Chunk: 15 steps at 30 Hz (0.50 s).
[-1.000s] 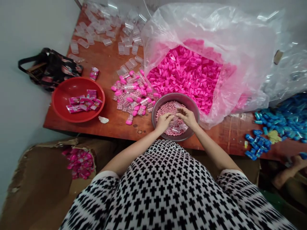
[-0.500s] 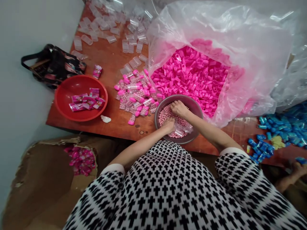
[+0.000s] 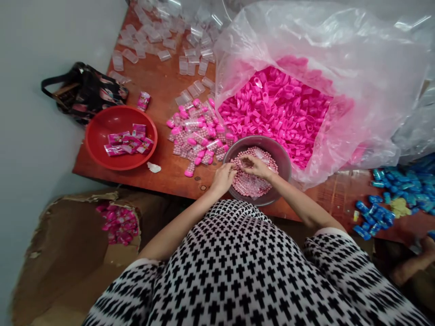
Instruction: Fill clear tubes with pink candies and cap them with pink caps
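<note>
A grey bowl (image 3: 284, 181) of small pink beads (image 3: 261, 156) stands at the table's front edge, against my body. Clear plastic lies among the beads. My left hand (image 3: 223, 178) is at the bowl's left rim, fingers closed around something I cannot make out. Over the beads, my right hand (image 3: 257, 167) faces it, with thumb and fingers curved and apart. To the left of the bowl lies a pile of clear bead-filled containers with pink caps (image 3: 200, 131). Behind the bowl, a large plastic bag (image 3: 367, 59) lies open on many loose pink caps (image 3: 275, 104).
Clear containers (image 3: 164, 55) lie scattered at the back left. A red bowl (image 3: 97, 156) holds pink packets, near a black handbag (image 3: 84, 90). Below left is a cardboard box (image 3: 50, 253). Blue packets (image 3: 374, 217) and another person's hand (image 3: 426, 249) are at the right.
My left hand has lifted out of the beads and moved left to the rim. My right hand has drawn down slightly, its fingers now apart. The view has shifted a little.
</note>
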Motion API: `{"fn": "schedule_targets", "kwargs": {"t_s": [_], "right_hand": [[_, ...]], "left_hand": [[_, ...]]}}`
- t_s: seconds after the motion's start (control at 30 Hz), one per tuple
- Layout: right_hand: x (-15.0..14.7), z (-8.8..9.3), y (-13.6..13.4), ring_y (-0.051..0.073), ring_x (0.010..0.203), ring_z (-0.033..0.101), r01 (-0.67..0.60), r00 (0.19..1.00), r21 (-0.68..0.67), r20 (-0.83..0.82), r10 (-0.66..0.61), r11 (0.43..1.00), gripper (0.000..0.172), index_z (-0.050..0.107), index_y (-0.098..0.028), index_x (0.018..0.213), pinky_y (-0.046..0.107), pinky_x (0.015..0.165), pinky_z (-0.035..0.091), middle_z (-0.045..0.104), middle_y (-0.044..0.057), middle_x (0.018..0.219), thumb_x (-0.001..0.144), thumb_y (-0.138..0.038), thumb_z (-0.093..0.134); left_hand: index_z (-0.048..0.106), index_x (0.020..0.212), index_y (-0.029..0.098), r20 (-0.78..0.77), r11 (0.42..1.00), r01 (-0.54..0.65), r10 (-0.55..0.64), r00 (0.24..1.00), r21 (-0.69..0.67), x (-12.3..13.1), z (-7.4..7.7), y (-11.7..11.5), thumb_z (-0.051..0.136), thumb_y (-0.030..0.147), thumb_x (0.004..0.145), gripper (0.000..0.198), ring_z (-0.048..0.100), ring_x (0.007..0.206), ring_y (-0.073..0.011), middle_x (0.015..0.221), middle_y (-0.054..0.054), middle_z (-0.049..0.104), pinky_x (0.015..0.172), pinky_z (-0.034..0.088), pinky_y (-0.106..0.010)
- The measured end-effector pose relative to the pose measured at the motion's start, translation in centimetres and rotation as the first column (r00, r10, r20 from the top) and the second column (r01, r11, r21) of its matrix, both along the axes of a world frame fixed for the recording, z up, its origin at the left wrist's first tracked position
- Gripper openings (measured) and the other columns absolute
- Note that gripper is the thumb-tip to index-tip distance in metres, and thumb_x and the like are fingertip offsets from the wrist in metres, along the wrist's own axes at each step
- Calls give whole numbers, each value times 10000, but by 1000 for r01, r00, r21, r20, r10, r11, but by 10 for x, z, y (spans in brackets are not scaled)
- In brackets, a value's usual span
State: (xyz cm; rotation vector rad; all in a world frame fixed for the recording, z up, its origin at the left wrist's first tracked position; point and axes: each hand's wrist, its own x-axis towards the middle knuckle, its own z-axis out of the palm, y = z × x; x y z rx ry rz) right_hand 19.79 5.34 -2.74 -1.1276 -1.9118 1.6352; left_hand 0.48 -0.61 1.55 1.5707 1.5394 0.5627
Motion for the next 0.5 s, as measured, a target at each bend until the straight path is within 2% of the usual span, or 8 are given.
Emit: {"fn": "schedule_targets", "kwargs": {"t_s": [0.1, 0.17, 0.23, 0.3, 0.4, 0.5], "right_hand": [[0, 24, -19, 158, 1056, 602, 160, 950, -251, -223, -218, 955, 479, 492, -213, 1147, 345, 951, 479, 606, 68, 1182, 725, -320, 689], [-2, 37, -28, 162, 1042, 611, 210, 905, -363, -279, -321, 908, 492, 504, -220, 1136, 358, 929, 499, 627, 61, 1158, 710, -355, 711], [-2, 44, -33, 165, 995, 627, 249, 874, -411, -294, -386, 877, 478, 525, -217, 1116, 371, 891, 522, 653, 56, 1107, 710, -389, 712], [2, 48, -33, 166, 941, 640, 288, 869, -383, -282, -407, 878, 436, 559, -209, 1064, 369, 851, 536, 669, 47, 1051, 707, -404, 715], [13, 53, -28, 172, 909, 640, 359, 896, -187, -207, -394, 914, 345, 614, -195, 965, 355, 854, 524, 678, 37, 977, 711, -407, 712], [21, 64, -26, 180, 923, 632, 391, 912, 8, -136, -386, 920, 331, 631, -200, 986, 346, 885, 498, 679, 37, 969, 734, -407, 691]], "left_hand": [[569, 1227, 146, 187, 996, -88, 92, 978, -29, 7, 0, 7, 579, 236, 813, 424, 623, 1036, -223, 1213, -114, 629, 960, 456, -355], [586, 1221, 168, 335, 995, -88, 95, 937, -36, 17, 1, 10, 572, 267, 821, 413, 616, 1058, -221, 1166, -80, 660, 957, 465, -352], [621, 1179, 179, 449, 992, -108, 127, 884, -68, 27, 2, 11, 563, 295, 823, 378, 638, 1000, -213, 1088, -60, 691, 908, 502, -349], [640, 1144, 176, 536, 980, -128, 190, 822, -152, 34, 4, 13, 583, 329, 803, 378, 659, 924, -205, 1060, -57, 696, 832, 544, -345], [648, 1108, 157, 625, 959, -113, 256, 737, -259, 39, 4, 16, 620, 396, 765, 419, 673, 837, -188, 1053, -64, 689, 766, 572, -348], [665, 1063, 142, 613, 968, -96, 223, 758, -234, 39, 3, 20, 656, 424, 731, 435, 673, 817, -191, 980, -64, 702, 771, 572, -352]]}}
